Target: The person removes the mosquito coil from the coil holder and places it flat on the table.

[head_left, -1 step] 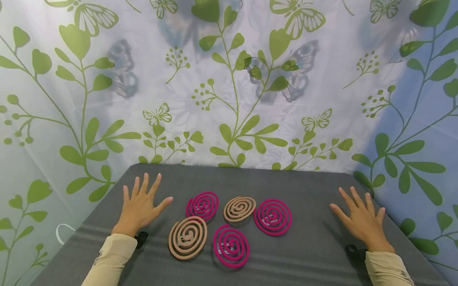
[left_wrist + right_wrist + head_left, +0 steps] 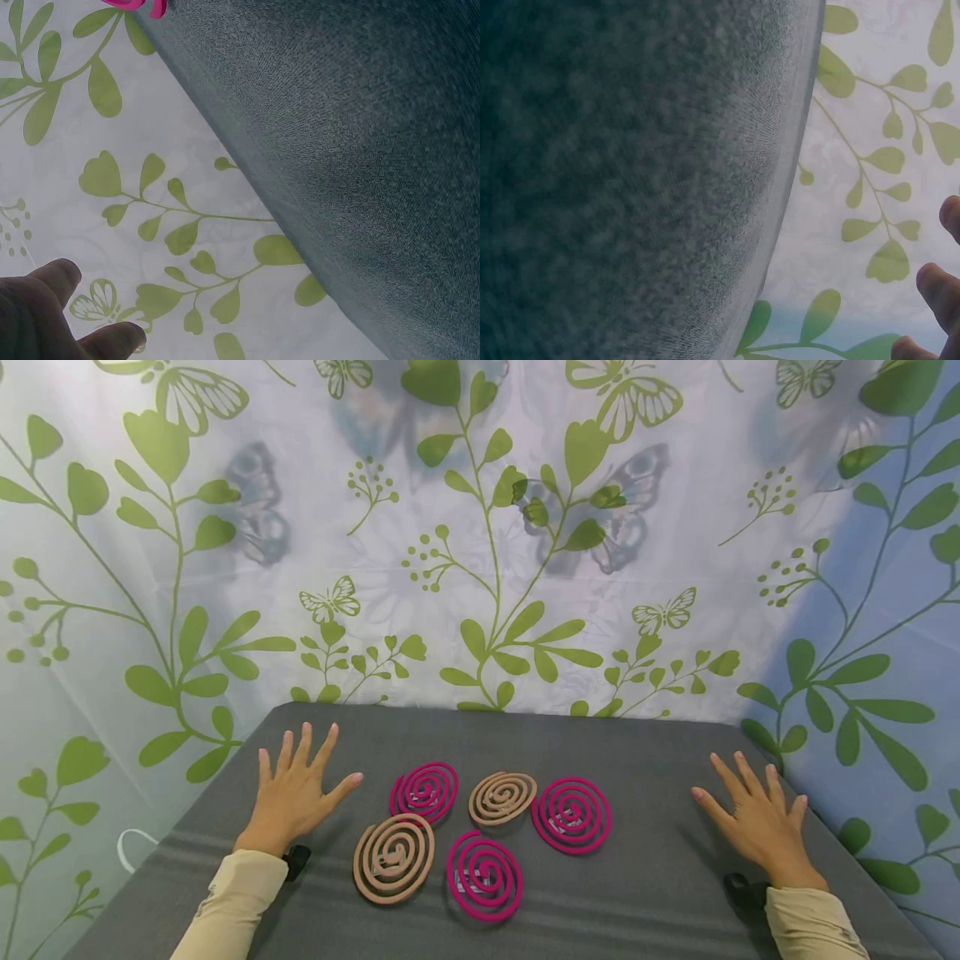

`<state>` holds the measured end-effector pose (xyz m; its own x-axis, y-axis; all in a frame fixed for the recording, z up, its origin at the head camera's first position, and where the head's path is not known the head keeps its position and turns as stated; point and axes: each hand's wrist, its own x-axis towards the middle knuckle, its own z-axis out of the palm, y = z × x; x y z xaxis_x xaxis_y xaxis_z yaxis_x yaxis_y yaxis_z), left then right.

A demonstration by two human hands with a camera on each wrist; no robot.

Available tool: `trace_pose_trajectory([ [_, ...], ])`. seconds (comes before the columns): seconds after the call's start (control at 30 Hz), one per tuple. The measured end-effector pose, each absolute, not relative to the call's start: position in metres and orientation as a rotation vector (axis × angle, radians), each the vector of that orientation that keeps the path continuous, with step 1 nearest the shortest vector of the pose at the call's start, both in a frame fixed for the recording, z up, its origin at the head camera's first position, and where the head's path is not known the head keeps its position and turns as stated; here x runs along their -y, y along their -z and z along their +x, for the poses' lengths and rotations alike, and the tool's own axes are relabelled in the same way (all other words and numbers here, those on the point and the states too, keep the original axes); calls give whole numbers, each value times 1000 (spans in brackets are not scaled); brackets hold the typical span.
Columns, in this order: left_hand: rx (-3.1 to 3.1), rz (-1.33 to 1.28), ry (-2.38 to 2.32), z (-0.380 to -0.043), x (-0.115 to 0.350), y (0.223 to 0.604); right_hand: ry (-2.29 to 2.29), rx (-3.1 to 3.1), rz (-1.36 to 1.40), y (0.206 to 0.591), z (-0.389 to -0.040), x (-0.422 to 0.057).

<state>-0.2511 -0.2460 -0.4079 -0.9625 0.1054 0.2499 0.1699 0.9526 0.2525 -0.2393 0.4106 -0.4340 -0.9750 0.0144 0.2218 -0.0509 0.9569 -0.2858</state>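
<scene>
In the head view, spiral coils that look like mosquito coils lie on a grey table. Three are magenta: one at the back left (image 2: 435,767), one at the right (image 2: 572,782), one at the front (image 2: 516,881). Two are tan, a back one (image 2: 502,817) and a front-left one (image 2: 393,900). Left of them, my left hand (image 2: 288,793) has its fingers spread and holds nothing. Well to their right, my right hand (image 2: 761,818) is likewise spread and holding nothing. A bit of magenta coil (image 2: 157,9) shows at the top of the left wrist view.
The grey table (image 2: 637,893) ends at the back against a white curtain (image 2: 465,668) with green leaves and butterflies. Curtain also hangs along both sides. A thin white loop (image 2: 123,852) hangs by the left table edge. Each wrist wears a black strap (image 2: 297,862).
</scene>
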Motion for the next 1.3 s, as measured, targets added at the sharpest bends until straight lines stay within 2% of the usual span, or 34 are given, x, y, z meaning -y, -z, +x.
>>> trace_pose_trajectory([
  [0.9, 2896, -192, 423, -253, 247, 406, -440, 2858, 68, 430, -241, -407],
  [1.3, 2870, -260, 441, -251, 247, 400, -674, 2858, 191, 415, -240, -397],
])
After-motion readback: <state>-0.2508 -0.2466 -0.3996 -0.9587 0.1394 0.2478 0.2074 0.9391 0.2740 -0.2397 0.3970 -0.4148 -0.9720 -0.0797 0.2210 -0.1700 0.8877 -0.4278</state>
